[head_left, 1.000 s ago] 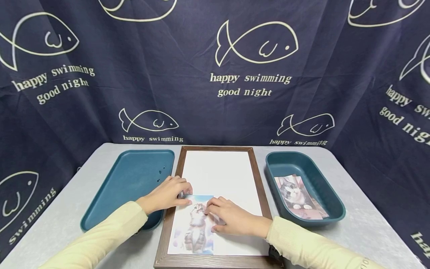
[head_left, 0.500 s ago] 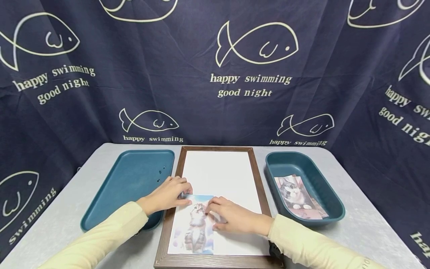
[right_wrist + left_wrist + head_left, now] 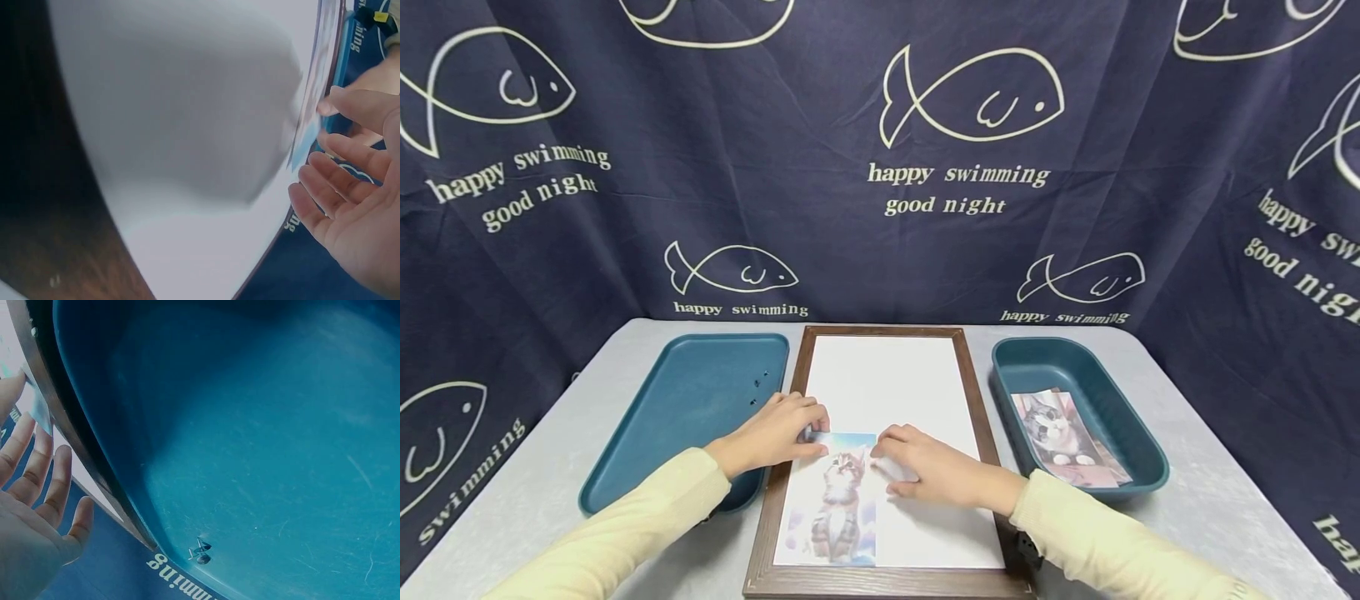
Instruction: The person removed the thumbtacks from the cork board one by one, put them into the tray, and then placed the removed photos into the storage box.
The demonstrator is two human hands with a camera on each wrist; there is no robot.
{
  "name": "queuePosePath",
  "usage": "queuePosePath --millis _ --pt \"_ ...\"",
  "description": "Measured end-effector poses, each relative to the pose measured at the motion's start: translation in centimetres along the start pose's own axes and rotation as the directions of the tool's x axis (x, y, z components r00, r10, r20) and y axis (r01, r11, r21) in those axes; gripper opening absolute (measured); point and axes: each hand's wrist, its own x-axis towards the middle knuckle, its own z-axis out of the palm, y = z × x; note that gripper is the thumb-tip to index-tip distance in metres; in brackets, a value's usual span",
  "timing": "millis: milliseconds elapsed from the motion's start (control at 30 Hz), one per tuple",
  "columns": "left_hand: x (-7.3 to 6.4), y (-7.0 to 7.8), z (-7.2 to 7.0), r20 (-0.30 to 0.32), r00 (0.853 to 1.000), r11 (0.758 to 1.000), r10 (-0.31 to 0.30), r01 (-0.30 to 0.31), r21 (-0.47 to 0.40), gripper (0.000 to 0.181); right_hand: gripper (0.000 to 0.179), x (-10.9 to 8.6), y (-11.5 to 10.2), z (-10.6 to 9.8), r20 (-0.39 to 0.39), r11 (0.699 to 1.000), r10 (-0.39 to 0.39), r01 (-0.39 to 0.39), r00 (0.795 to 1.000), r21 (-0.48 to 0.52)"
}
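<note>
On white board of wooden frame (image 3: 983, 433), lower left: cat photo (image 3: 838, 500) lying flat. Left hand (image 3: 772, 435) at photo's top-left corner, fingers relaxed, tips touching the edge. Right hand (image 3: 934, 471) flat beside top-right corner, fingers straight. Left of frame: teal tray (image 3: 685, 408) with pins (image 3: 201, 551). Right: teal bin (image 3: 1138, 454) holding cat prints (image 3: 1060, 437).

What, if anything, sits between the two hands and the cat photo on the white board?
Nothing visible. The left hand touches the cat photo at its top left corner, and the right hand rests at its upper right edge. The white board around it is bare.
</note>
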Motion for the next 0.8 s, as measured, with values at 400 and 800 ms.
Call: queuePosePath --millis 400,800 --pt "0.2 -0.1 -0.4 0.041 0.999 0.999 -0.012 0.014 -0.048 0.02 0.039 -1.0 1.4 -1.7 -0.057 0.999 0.045 -0.045 0.997 0.002" --pt "0.2 -0.1 -0.8 0.091 0.995 0.995 -0.04 0.049 -0.092 0.02 0.036 -2.3 3.0 -3.5 -0.127 0.999 0.048 -0.048 0.991 0.006"
